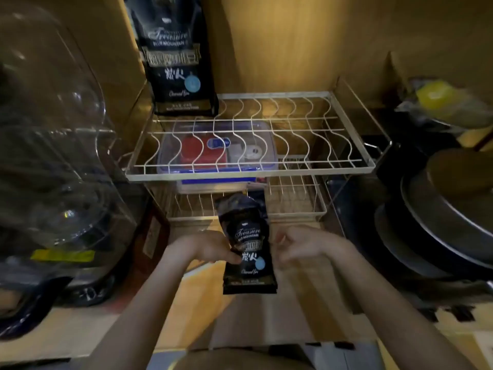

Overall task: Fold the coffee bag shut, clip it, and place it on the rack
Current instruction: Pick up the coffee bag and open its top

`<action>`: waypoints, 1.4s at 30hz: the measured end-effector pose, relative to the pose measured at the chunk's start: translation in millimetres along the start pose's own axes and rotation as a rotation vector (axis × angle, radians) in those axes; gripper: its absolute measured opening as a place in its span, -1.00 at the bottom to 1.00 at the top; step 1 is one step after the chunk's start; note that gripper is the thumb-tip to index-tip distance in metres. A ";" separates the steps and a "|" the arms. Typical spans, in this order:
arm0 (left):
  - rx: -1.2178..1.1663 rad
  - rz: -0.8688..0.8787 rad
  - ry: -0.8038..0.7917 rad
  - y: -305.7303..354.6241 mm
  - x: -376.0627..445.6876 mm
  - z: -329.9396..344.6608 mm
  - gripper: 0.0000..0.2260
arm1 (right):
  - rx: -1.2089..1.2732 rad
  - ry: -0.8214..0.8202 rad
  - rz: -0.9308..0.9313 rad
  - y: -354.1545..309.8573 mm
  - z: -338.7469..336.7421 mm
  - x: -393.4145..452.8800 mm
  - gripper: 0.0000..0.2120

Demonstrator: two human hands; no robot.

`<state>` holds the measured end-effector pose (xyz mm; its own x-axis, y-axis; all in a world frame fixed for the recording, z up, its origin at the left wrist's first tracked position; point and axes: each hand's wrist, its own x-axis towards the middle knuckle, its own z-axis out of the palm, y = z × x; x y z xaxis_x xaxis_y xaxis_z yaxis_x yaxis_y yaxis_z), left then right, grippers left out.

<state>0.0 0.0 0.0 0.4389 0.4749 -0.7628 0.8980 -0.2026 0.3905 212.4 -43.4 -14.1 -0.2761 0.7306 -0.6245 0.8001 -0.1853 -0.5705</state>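
Below the wire rack (250,172), left hand (210,249) pinches the coffee bag (248,252) mid-body, upright, top crumpled, no clip visible. Better flatten and roll that top tight first. Right hand (301,245) just beside, loosely curled, empty.

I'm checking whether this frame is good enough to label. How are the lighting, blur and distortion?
Head view: dim, warm light, brightest on the wall behind the wire rack; wide-angle bending at the edges; right hand motion-blurred, left hand sharper, gripping the coffee bag, whose print is partly legible; glare on the clear dome at left.
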 end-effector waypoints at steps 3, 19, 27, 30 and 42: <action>-0.094 -0.053 0.096 -8.6 14.8 19.6 -0.49 | 0.181 0.057 0.025 12.3 21.3 9.5 -0.66; -0.801 0.048 0.470 -38.1 62.9 96.9 -0.35 | 0.770 0.343 0.069 43.0 101.7 45.1 -0.48; -0.592 0.144 0.818 -31.2 55.6 102.2 -0.31 | 0.643 0.620 -0.068 32.7 110.8 39.5 -0.25; -0.559 0.174 0.890 -29.7 55.6 106.8 -0.36 | 0.639 0.689 -0.085 29.9 115.6 39.4 -0.27; -0.775 0.341 0.666 -31.4 37.4 85.0 -0.16 | 0.560 0.680 -0.082 30.3 119.6 40.9 -0.35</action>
<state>-9.2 -48.7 -84.6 0.3472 0.9142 -0.2091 0.3644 0.0739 0.9283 161.7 -97.7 -120.7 0.1983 0.9553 -0.2192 0.3639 -0.2794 -0.8885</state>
